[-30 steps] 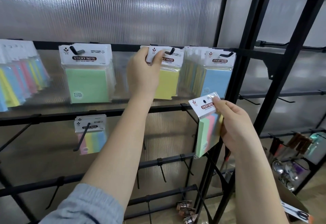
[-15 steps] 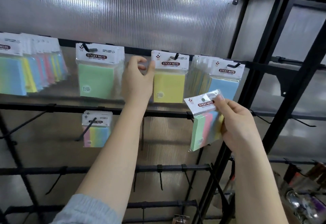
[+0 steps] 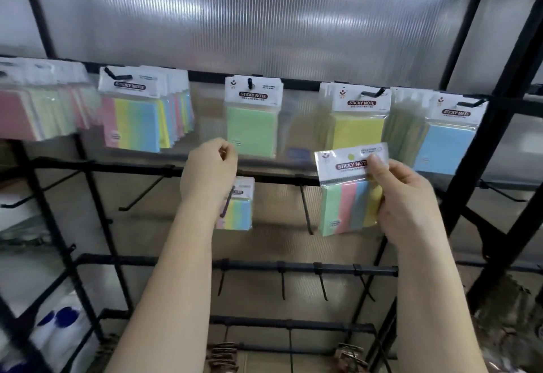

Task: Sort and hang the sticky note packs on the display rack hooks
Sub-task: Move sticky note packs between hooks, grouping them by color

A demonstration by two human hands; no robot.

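Pastel stripes of green, pink, blue and yellow mark the sticky note pack (image 3: 349,196) in your right hand (image 3: 407,202). Your thumb and fingers (image 3: 377,164) pinch its white header card from the right edge, and the pack hangs upright in front of the second rail, touching no hook.

Your left hand (image 3: 210,172) floats just in front of that same rail (image 3: 273,177), its fingers loosely curled with thumb and fingertips drawn together; they hold nothing that you can see. Just behind your left wrist, a small striped pack (image 3: 239,205) hangs on a lower hook.

Farther back, along the top rail, the hung packs run from left to right: a blurred pink-fronted bunch (image 3: 35,102), a thick striped bunch (image 3: 141,114), a green pack (image 3: 252,116), a yellow pack (image 3: 357,125) and a blue pack (image 3: 446,140). Each hangs from a black hook through its header.

Below, the black rack (image 3: 499,108) carries bare hooks (image 3: 305,211) on the second and third rails. Behind everything stands a ribbed translucent panel (image 3: 235,19).
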